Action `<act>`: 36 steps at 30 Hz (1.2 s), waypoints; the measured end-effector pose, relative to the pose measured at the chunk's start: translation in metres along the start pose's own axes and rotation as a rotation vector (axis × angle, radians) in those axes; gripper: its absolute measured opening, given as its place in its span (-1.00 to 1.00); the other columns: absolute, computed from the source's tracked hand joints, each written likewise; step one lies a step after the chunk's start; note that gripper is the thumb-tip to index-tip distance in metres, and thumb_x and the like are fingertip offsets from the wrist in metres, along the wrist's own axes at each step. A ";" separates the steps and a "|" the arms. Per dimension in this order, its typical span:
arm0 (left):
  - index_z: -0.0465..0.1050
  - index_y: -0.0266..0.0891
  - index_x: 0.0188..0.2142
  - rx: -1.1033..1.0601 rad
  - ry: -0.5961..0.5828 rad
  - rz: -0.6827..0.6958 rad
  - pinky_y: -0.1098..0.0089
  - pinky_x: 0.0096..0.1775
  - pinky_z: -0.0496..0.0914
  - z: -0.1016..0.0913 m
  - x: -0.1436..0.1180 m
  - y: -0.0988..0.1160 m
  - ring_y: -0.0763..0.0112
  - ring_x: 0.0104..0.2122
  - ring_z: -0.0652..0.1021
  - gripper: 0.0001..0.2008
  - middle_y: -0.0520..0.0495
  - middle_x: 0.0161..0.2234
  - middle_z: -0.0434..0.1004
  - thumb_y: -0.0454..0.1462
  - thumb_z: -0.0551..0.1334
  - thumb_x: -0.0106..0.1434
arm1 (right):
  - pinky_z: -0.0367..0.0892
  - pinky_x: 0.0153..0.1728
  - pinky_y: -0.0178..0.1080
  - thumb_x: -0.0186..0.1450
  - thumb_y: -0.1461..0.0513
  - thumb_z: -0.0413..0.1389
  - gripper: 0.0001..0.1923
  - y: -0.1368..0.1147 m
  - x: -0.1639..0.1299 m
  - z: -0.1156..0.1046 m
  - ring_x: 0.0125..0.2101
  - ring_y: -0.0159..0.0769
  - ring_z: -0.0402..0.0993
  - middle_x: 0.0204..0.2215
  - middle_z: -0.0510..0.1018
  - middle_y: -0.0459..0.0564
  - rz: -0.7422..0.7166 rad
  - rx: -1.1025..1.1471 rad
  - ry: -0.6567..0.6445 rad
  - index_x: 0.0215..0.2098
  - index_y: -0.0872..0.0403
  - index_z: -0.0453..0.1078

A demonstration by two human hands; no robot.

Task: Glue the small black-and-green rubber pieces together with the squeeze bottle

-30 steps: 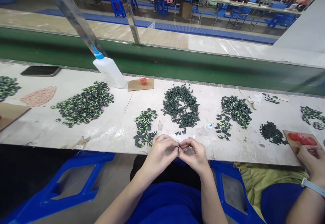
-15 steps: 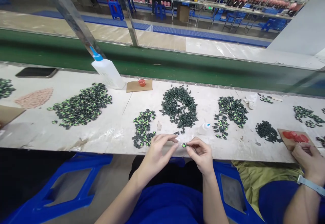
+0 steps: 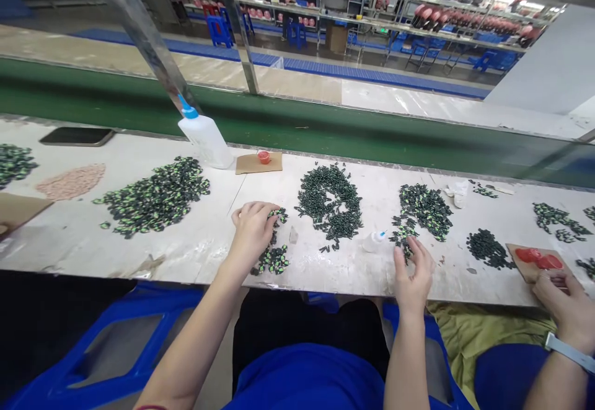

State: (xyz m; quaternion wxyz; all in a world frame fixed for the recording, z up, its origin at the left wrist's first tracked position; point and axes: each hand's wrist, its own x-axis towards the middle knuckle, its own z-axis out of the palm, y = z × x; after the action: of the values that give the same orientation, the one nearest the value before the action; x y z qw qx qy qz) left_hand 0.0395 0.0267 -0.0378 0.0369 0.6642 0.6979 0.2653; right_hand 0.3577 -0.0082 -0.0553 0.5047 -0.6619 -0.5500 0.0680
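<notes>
The left hand (image 3: 253, 227) rests curled fingers on a small heap of green-and-black plastic pieces (image 3: 272, 255). The right hand (image 3: 413, 270), fingers spread, touches another heap of dark green-marked pieces (image 3: 403, 236) lying just ahead of it.

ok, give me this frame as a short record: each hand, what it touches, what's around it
left hand: palm down on small pile of green-and-black plastic pieces
right hand: fingertips at near edge of dark green piece pile
between hands: small white squeeze bottle, ring-shaped dark pile
surface: pale worn workbench
far right: a co-worker's hand by brown card with red caps
</notes>
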 end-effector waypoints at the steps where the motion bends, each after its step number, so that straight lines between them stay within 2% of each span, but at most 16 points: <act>1: 0.48 -0.13 -0.23 0.019 -0.024 0.035 0.08 -0.05 0.17 0.002 0.006 -0.001 0.08 -0.07 0.42 -0.75 -0.14 -0.15 0.58 -0.38 0.05 0.25 | 0.19 0.06 0.12 0.22 -0.05 0.10 -0.51 0.001 -0.003 0.003 0.10 0.01 0.21 -0.01 0.44 0.17 -0.060 -0.048 -0.052 -0.01 0.08 0.41; 4: 0.48 -0.15 -0.23 0.085 -0.112 0.128 0.08 -0.06 0.16 0.008 0.021 -0.005 0.09 -0.06 0.41 -0.63 -0.17 -0.14 0.58 -0.50 -0.02 0.19 | 0.13 0.09 0.17 0.18 -0.08 0.14 -0.44 0.007 -0.013 0.013 0.14 0.07 0.09 -0.02 0.44 0.15 -0.174 -0.144 -0.173 0.02 0.06 0.37; 9: 0.48 -0.19 -0.35 0.173 -0.265 0.149 0.06 -0.10 0.17 0.012 0.034 -0.008 0.03 -0.15 0.44 -0.76 -0.25 -0.28 0.58 -0.42 0.04 0.20 | 0.14 0.06 0.15 0.22 -0.04 0.12 -0.56 0.017 -0.014 0.026 0.12 0.06 0.08 -0.07 0.47 0.14 -0.222 -0.187 -0.196 -0.06 0.05 0.37; 16: 0.45 -0.19 -0.36 0.119 -0.289 0.141 0.13 -0.15 0.20 0.008 0.032 -0.005 0.08 -0.18 0.44 -0.83 -0.19 -0.29 0.56 -0.37 0.08 0.23 | 0.09 0.10 0.18 0.20 -0.01 0.14 -0.62 0.008 -0.008 0.033 0.16 0.08 0.06 -0.08 0.48 0.18 -0.170 -0.112 -0.206 -0.16 0.07 0.32; 18: 0.43 -0.17 -0.35 0.053 -0.259 0.134 0.15 -0.15 0.21 0.005 0.025 -0.004 0.10 -0.16 0.43 -0.84 -0.16 -0.27 0.55 -0.35 0.08 0.25 | 0.10 0.11 0.17 0.19 0.03 0.16 -0.67 0.003 -0.009 0.034 0.19 0.06 0.06 -0.06 0.48 0.17 -0.129 -0.035 -0.236 -0.19 0.05 0.31; 20: 0.42 -0.15 -0.33 -0.046 -0.220 0.133 0.18 -0.15 0.22 0.004 0.012 -0.001 0.13 -0.15 0.42 -0.84 -0.12 -0.25 0.55 -0.34 0.07 0.27 | 0.16 0.10 0.13 0.17 0.07 0.19 -0.70 -0.002 -0.012 0.033 0.18 0.00 0.16 -0.06 0.50 0.14 -0.053 0.109 -0.257 -0.22 0.02 0.26; 23: 0.41 -0.14 -0.31 -0.160 -0.244 0.173 0.17 -0.11 0.22 0.007 -0.014 0.010 0.16 -0.12 0.41 -0.86 -0.08 -0.23 0.54 -0.32 0.08 0.28 | 0.36 -0.07 0.00 0.11 0.12 0.25 -0.66 -0.007 -0.018 0.032 -0.07 -0.09 0.48 -0.21 0.58 0.08 0.095 0.337 -0.269 -0.26 0.01 0.22; 25: 0.40 -0.13 -0.31 -0.215 -0.308 0.223 0.16 -0.08 0.21 0.012 -0.032 0.020 0.20 -0.12 0.42 -0.85 -0.04 -0.25 0.55 -0.33 0.07 0.31 | 0.42 -0.25 -0.12 0.05 0.12 0.30 -0.63 -0.011 -0.023 0.032 -0.30 -0.16 0.55 -0.35 0.59 0.01 0.168 0.410 -0.273 -0.29 0.02 0.24; 28: 0.41 -0.13 -0.29 -0.233 -0.336 0.267 0.14 -0.04 0.17 0.023 -0.053 0.035 0.24 -0.15 0.44 -0.85 -0.01 -0.28 0.55 -0.35 0.08 0.31 | 0.38 -0.43 -0.24 0.01 0.11 0.31 -0.65 -0.018 -0.027 0.032 -0.47 -0.25 0.50 -0.47 0.55 -0.07 0.191 0.472 -0.259 -0.33 0.05 0.32; 32: 0.44 -0.13 -0.24 -0.213 -0.212 0.239 0.19 -0.07 0.20 0.033 -0.067 0.043 0.26 -0.15 0.46 -0.82 -0.05 -0.29 0.53 -0.36 0.08 0.31 | 0.29 -0.54 -0.30 0.04 0.07 0.26 -0.69 -0.023 -0.031 0.036 -0.53 -0.31 0.42 -0.51 0.52 -0.06 0.207 0.591 -0.195 -0.36 0.10 0.41; 36: 0.45 -0.13 -0.15 -0.255 -0.138 0.205 0.20 -0.05 0.21 0.035 -0.072 0.042 0.25 -0.12 0.49 -0.81 -0.08 -0.22 0.55 -0.33 0.12 0.30 | 0.20 -0.64 -0.34 0.09 0.03 0.20 -0.68 -0.026 -0.034 0.045 -0.60 -0.36 0.35 -0.52 0.52 -0.02 0.310 0.701 -0.114 -0.41 0.14 0.42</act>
State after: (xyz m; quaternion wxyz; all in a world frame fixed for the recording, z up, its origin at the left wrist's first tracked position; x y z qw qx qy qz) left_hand 0.1002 -0.0313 -0.0722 0.1415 0.7386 0.5829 0.3078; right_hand 0.2988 -0.0120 -0.0736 0.6527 -0.5199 -0.4140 0.3637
